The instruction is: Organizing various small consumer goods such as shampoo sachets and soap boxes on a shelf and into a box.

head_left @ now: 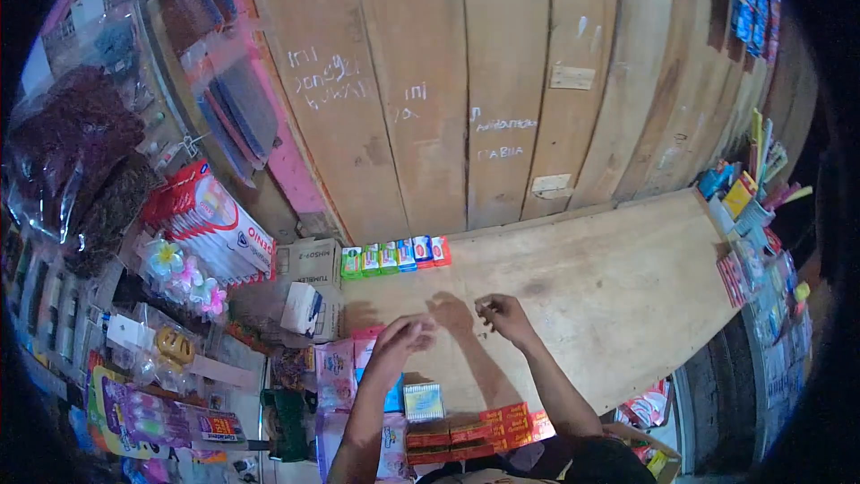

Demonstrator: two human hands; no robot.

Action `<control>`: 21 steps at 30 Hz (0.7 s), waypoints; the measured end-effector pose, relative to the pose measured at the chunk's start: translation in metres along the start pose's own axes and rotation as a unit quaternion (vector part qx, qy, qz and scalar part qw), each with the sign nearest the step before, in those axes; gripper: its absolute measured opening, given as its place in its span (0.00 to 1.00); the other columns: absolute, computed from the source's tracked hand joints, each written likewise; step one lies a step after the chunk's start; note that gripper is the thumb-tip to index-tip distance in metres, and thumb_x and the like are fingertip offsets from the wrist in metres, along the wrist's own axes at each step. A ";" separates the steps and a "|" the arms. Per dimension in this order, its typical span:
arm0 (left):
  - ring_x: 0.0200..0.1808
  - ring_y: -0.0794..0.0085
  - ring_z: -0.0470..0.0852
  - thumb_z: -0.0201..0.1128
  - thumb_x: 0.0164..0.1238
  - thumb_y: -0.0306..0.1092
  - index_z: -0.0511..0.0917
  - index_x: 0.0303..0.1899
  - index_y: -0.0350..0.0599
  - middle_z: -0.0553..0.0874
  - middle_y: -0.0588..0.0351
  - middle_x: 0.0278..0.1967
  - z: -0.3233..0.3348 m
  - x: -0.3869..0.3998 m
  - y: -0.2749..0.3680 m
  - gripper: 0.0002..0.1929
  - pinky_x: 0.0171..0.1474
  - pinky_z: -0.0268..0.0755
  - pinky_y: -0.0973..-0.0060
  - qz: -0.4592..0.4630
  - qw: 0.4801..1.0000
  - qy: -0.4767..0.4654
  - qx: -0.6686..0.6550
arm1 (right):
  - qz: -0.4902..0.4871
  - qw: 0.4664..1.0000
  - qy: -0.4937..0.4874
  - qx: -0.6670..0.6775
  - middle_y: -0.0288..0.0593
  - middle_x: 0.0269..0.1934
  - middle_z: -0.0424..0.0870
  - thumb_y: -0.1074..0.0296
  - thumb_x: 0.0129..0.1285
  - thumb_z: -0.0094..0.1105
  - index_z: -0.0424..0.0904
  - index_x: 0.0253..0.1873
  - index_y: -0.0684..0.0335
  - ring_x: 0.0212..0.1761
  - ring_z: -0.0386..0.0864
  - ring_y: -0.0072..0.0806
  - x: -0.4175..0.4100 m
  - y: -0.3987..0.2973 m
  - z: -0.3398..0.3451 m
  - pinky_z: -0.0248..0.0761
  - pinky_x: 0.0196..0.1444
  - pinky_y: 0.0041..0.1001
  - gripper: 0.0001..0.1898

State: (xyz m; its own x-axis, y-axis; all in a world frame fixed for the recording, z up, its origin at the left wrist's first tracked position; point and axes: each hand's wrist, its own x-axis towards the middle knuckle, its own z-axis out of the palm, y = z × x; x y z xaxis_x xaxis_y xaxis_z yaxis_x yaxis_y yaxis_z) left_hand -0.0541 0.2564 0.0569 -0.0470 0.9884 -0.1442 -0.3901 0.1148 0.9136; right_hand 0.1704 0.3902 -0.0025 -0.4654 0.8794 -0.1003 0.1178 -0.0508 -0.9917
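My left hand (pixel 406 341) is raised over the near left part of the plywood counter (pixel 578 309), its fingers loosely bent and nothing visible in them. Below it lie lilac plastic packs (pixel 336 376) and a blue pack (pixel 394 401), partly hidden by my forearm. To its right my right hand (pixel 505 317) hovers above the bare wood with curled fingers; whether something small is pinched there is unclear. A row of small boxed bars (pixel 396 257), green, blue and red, stands against the plank wall. Close to my body are a pack of cotton swabs (pixel 423 402) and stacked red boxes (pixel 470 435).
Cardboard boxes (pixel 310 265) and a smaller white box (pixel 300 309) border the counter's left end. Red-and-white packs (pixel 215 222) and hanging goods crowd the left. At the far right stands a holder with sticks (pixel 752 215). The plank wall (pixel 430 81) bears chalk writing.
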 end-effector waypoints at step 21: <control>0.50 0.73 0.77 0.55 0.72 0.33 0.67 0.61 0.37 0.79 0.53 0.49 0.191 -0.222 -0.126 0.20 0.56 0.69 0.74 -0.218 0.820 -0.487 0.207 | 0.145 0.912 0.338 0.181 0.32 0.30 0.78 0.68 0.64 0.60 0.79 0.47 0.65 0.29 0.72 0.16 -0.433 0.055 -0.002 0.66 0.30 0.18 0.09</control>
State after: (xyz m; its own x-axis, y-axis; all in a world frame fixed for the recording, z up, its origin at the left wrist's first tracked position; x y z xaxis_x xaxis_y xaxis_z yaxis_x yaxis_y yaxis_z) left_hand 0.1812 0.0419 0.0461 0.8498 0.4304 -0.3042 0.1814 0.3031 0.9355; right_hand 0.3802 0.0075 -0.0137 0.1998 0.8894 -0.4111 -0.2051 -0.3723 -0.9052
